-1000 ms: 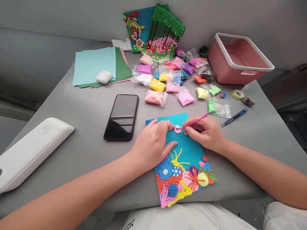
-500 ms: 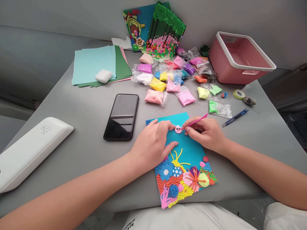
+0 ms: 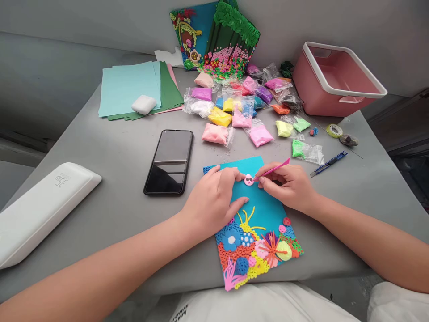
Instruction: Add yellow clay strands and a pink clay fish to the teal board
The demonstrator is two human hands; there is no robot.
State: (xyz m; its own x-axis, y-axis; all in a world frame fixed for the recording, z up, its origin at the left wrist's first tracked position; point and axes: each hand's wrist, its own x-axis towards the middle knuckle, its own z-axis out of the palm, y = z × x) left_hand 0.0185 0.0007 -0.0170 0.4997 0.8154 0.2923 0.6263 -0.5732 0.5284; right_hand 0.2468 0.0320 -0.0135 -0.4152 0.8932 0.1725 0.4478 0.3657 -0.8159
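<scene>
A blue board (image 3: 264,210) lies at the table's front edge, its lower part covered with colourful clay flowers, coral shapes and dots. On its upper part sits a small pink clay face (image 3: 248,180) with two dark eyes. My left hand (image 3: 217,197) rests on the board's left side, thumb and fingers spread, the index fingertip touching the pink face's edge. Pinched in my right hand (image 3: 288,183) is a pink clay tool (image 3: 275,167), a thin stick whose tip meets the pink face below its eyes.
A black phone (image 3: 169,162) and a white power bank (image 3: 50,210) lie left. Several bagged clay packets (image 3: 219,117) spread behind the board. A blue cutter (image 3: 329,164), tape roll (image 3: 334,130) and pink basket (image 3: 335,80) are right. Paper sheets (image 3: 127,85) and finished clay pictures (image 3: 231,44) are behind.
Almost nothing differs. The whole view has shifted very slightly; both hands keep their places, with the tool tip still at the pink face.
</scene>
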